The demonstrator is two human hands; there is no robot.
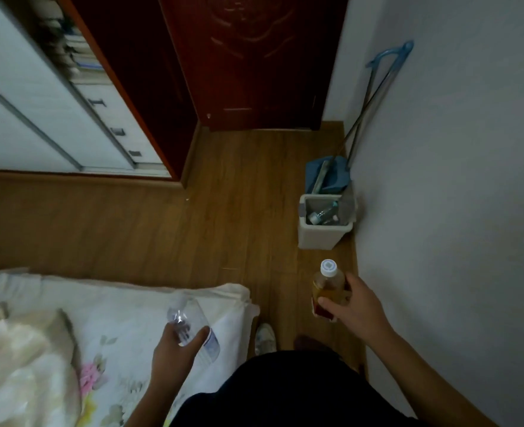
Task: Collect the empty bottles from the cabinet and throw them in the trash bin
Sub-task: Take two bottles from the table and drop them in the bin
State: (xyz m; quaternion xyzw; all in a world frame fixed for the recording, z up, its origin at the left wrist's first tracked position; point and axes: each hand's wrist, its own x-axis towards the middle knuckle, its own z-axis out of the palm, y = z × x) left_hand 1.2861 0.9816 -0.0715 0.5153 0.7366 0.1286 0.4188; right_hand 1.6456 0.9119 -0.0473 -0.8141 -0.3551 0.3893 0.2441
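Head view looks down on both hands, each carrying a bottle, well apart from one another. The left hand (174,352) is curled round a clear plastic bottle (186,312), thumb on one side and fingers on the other, gripping it about its middle. That bottle lies tilted over the corner of the bed (100,334), thin-walled and see-through, with a pale label near the hand (which end bears the cap I cannot tell). The right hand (357,306) wraps a second, amber bottle (328,283) low on its body, the thumb laid across the front. Its ridged white cap points up and forward toward the trash bin (316,238).

The bin stands on the floor (223,211) close against the wall (454,180), ahead of the right hand and not touching it, and much farther from the left. It is a pale, square, smooth plastic tub, and another clear bottle (323,214) lies inside it.

Just behind the bin sits a blue dustpan (331,177) with a long thin handle leaning on the wall. The floor is brown wood-grain plank. The bed cover is soft, white and flower-printed. A white-panelled cabinet (38,118) runs along the upper left, beside a dark red door (254,57).
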